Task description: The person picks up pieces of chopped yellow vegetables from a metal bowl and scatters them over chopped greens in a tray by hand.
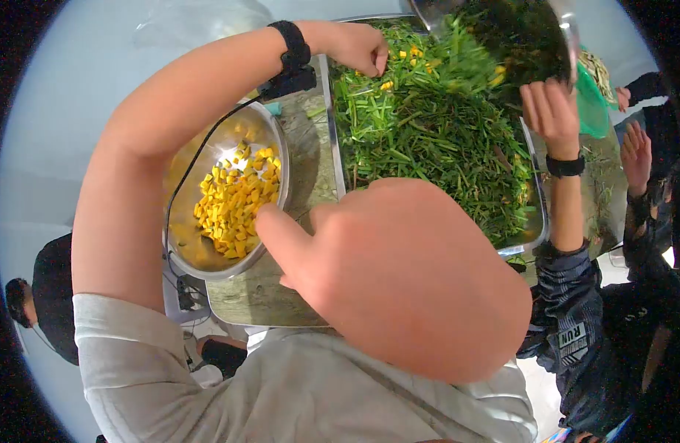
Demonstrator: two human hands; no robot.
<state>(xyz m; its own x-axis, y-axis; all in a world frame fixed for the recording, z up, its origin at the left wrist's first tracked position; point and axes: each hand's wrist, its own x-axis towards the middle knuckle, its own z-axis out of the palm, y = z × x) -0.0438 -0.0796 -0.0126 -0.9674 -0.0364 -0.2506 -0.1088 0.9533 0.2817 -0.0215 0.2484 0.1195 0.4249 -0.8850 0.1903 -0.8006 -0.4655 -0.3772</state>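
Note:
My left hand [358,48] is over the upper left edge of a metal tray [338,166] of chopped green stalks [458,140]. Its fingers are curled together above a few yellow cubes; anything in them is hidden. Large and close to the camera, my right hand [399,258] shows mostly its back. One finger stretches left toward a steel bowl [283,159] of diced yellow pieces [236,199]; the other fingers are largely hidden, and no held object shows.
A co-worker's hand [550,111] is at a tilted steel basin [568,37], with blurred greens below its mouth. Another person's hand [635,155] is at far right, near a green basket [592,103]. The wooden table [281,295] bears bowl and tray. Someone in black sits left.

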